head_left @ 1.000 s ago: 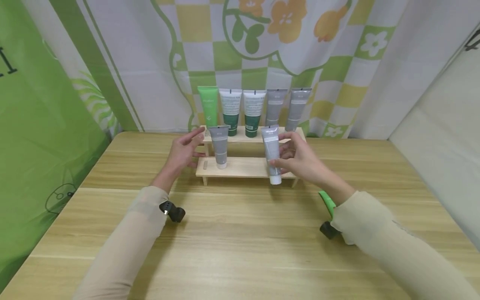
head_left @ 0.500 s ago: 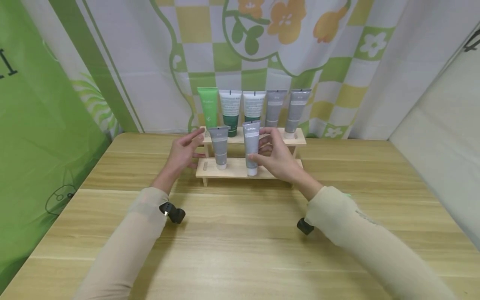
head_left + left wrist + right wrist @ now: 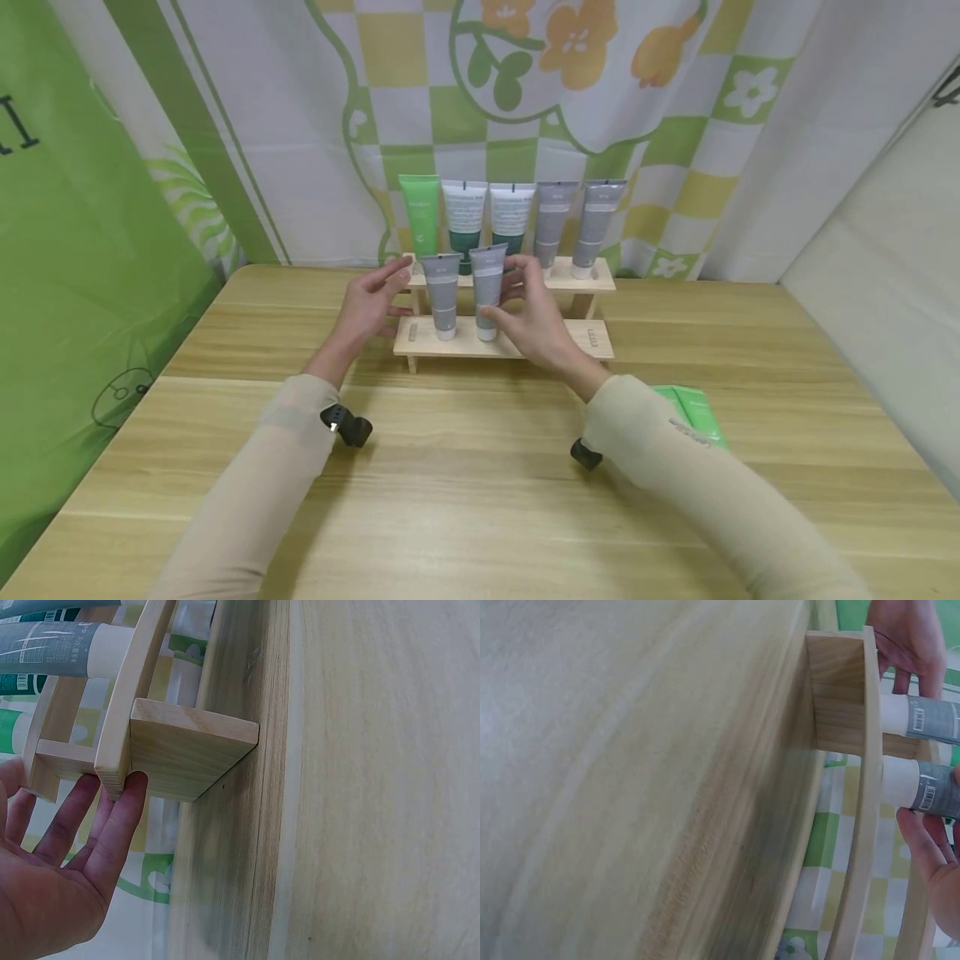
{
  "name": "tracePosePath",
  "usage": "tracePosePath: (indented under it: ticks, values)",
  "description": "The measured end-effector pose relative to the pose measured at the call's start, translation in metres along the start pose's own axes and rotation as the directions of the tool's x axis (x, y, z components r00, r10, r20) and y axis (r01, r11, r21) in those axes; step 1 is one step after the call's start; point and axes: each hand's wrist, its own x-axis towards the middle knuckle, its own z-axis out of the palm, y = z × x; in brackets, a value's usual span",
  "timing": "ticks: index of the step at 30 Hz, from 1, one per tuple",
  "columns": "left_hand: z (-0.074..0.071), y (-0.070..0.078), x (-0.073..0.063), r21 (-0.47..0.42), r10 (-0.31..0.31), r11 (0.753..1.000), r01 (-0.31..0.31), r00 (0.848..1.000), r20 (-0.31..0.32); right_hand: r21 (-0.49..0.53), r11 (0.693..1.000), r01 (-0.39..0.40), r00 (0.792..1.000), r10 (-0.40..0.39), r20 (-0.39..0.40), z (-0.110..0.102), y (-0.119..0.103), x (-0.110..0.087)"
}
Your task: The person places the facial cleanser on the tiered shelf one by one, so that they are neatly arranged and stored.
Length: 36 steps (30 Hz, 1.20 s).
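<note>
My right hand (image 3: 536, 325) pinches a grey squeeze tube (image 3: 487, 287) between thumb and fingers, its white cap down at the lower shelf (image 3: 555, 343) of a two-step wooden rack. In the right wrist view, the cap of this tube (image 3: 934, 787) meets the board or nearly so. Left of it another grey tube (image 3: 442, 292) stands on the same step. My left hand (image 3: 367, 308) is at the rack's left end; in the left wrist view, extended fingertips touch the wooden edge (image 3: 112, 757). Behind, on the upper step, stand a green tube (image 3: 422, 217), white-and-green tubes (image 3: 465, 208) and grey tubes (image 3: 597, 221).
Green packaging (image 3: 693, 412), perhaps tubes, lies on the wooden table (image 3: 450, 500) at the right, partly hidden by the right sleeve (image 3: 675, 450). A patterned curtain (image 3: 465, 117) hangs close behind the rack.
My right hand has carried the grey tube leftward along the lower step, to just right of the other grey tube, and it now stands straighter. The left hand has stayed in place.
</note>
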Motion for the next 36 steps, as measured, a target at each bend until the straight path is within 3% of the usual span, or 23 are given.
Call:
tracePosePath:
  ticks: [5,19,29,36]
  values:
    - [0.0,-0.001,0.001,0.005,0.007,1.0,-0.007,1.0,-0.001,-0.004,0.999,0.054,0.998,-0.054,-0.034,0.007,0.002,0.0]
    - [-0.002,-0.003,0.002,0.011,0.03,1.0,-0.029,1.0,-0.003,-0.039,0.996,0.076,0.993,-0.08,-0.092,0.02,0.002,-0.004]
    - [-0.002,-0.004,0.002,0.056,0.039,0.998,-0.038,0.999,-0.003,-0.038,0.999,0.018,0.997,-0.021,-0.08,0.017,0.002,-0.007]
    - [-0.002,-0.004,0.001,0.039,0.036,0.999,-0.035,0.999,-0.008,-0.018,0.998,-0.062,0.997,0.061,-0.046,0.001,0.0,-0.017]
